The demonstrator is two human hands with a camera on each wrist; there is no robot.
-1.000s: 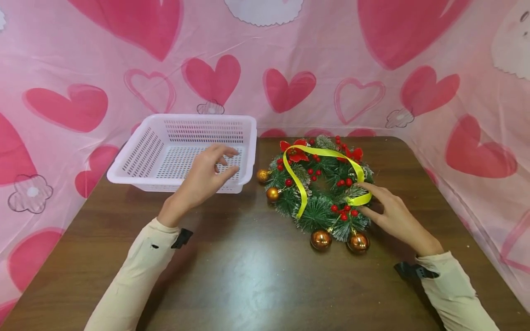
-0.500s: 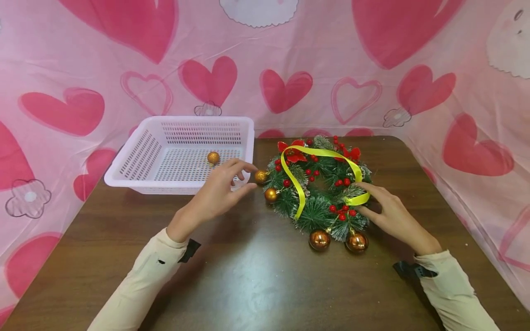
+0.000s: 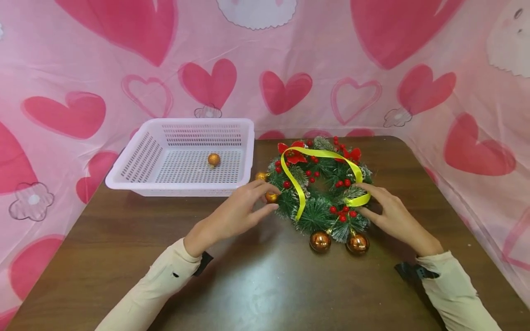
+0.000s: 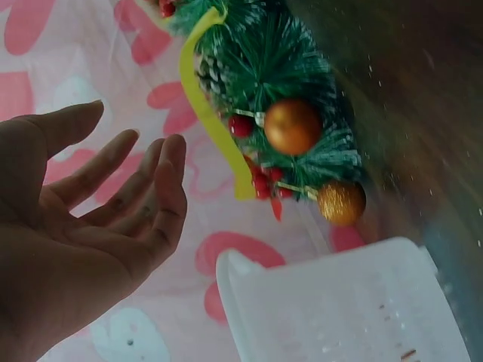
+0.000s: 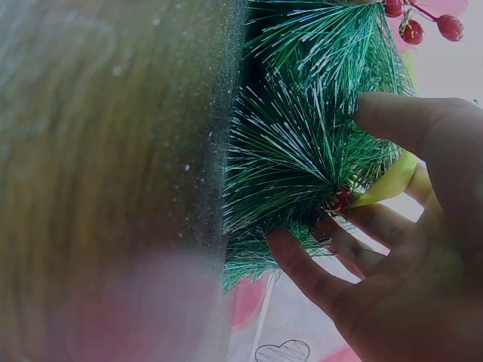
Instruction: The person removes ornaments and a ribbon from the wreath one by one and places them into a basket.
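A green Christmas wreath (image 3: 316,218) lies on the table, trimmed with red berries, red flowers, a yellow ribbon (image 3: 295,184) and baubles. My left hand (image 3: 236,211) is at its left side, thumb and fingers spread about a small gold bauble (image 3: 271,197). The left wrist view shows a gap between those fingers and the smooth gold bauble (image 4: 293,127). Just beyond hangs a glittery gold bauble (image 3: 261,176), partly hidden in the head view. My right hand (image 3: 393,218) holds the wreath's right edge, its thumb and fingers in the pine needles (image 5: 302,151) beside the ribbon.
A white perforated plastic basket (image 3: 180,186) stands at the back left, with one loose glittery gold bauble (image 3: 213,159) inside. Two shiny copper baubles (image 3: 320,241) hang at the wreath's near side. A pink heart-patterned cloth (image 3: 244,46) hangs behind the brown table (image 3: 232,285).
My left hand has let a gold bauble go into the basket, then moved right and nearer to the wreath's left side. The right hand has stayed at the wreath's edge.
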